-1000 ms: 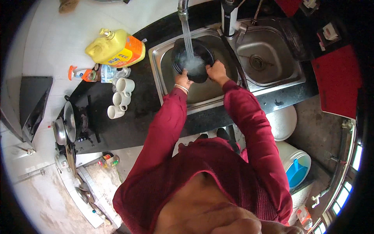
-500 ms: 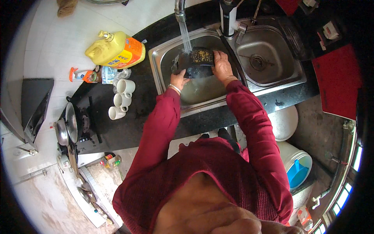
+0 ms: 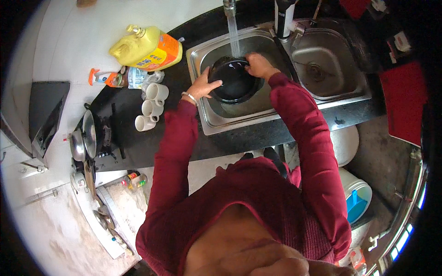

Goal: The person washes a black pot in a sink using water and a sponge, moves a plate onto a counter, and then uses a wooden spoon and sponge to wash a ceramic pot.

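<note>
Here at the double sink, the black bowl (image 3: 234, 85) sits in the left basin (image 3: 208, 123), its round, glossy inside turned up toward the camera. Both hands are on it! The left hand (image 3: 201, 86), a pale bracelet (image 3: 189, 98) at its wrist, holds the left side of the bowl — thumb laid over the rim, fingers spread along the outside. Over on the far right edge, the right hand (image 3: 261, 66) has its fingers bent in a narrow grip on the rim; the fingertips are partly hidden, so exactly how they press cannot be told.

From the faucet (image 3: 229, 7) a stream of water (image 3: 234, 36) pours down at the bowl's far edge; whether it lands inside or just behind the rim is hard to tell. The right basin (image 3: 328, 87) lies alongside, with a black-and-white cylinder (image 3: 283, 20) standing behind the divider.

Out to the left on the dark counter (image 3: 177, 138), three white mugs (image 3: 151, 109) line up close together — and beyond them come a spray bottle (image 3: 108, 78) with an orange head and a big yellow jug (image 3: 146, 49). Low on the right, a blue scoop (image 3: 356, 207) rests in a white bucket (image 3: 350, 184).
</note>
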### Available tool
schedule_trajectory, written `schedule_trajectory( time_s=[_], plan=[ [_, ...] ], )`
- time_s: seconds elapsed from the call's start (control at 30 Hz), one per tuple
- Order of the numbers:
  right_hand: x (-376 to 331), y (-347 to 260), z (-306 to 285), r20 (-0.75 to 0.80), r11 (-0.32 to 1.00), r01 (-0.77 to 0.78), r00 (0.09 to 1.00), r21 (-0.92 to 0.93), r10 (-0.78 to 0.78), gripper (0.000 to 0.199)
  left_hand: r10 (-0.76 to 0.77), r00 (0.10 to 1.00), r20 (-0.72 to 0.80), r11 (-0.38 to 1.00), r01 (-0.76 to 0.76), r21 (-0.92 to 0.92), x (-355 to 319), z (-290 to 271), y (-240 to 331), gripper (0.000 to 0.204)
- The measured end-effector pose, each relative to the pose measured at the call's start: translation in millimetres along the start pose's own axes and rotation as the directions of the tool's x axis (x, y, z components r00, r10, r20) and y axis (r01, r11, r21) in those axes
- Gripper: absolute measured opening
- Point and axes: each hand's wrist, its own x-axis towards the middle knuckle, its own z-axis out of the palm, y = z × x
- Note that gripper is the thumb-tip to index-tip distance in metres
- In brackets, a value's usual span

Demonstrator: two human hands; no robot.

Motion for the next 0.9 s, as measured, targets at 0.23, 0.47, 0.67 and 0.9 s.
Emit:
schedule_trajectory(
  time_s=[0.23, 0.47, 0.67, 0.9],
  plan=[
    [18.1, -26.2, 1.8, -0.022, 0.999, 0.033, 0.999, -0.005, -0.033, 0.035, -0.022, 1.000, 0.019, 0.990, 0.019, 0.139, 4.8, -11.9, 12.7, 0.075],
    [-0.5, -5.5, -1.0, -0.426, 0.830, 0.079, 0.883, 0.552, 0.199, 0.046, -0.033, 0.974, -0.223, 0.941, -0.045, -0.335, -10.6, 7.9, -33.4, 0.052],
    [-41.6, -4.6, 21.2, -0.654, 0.925, 0.166, 0.749, 0.341, 0.107, 0.042, -0.181, 0.881, -0.438, 0.748, -0.166, -0.643, -5.1, 22.3, -47.4, 0.058],
    [-7.3, -57.0, 39.3, -0.272, 0.770, 0.494, 0.739, -0.403, -0.617, 0.025, -0.115, 0.853, -0.509, 0.908, -0.117, -0.402, -6.3, 33.9, -27.2, 0.065]
  ],
)
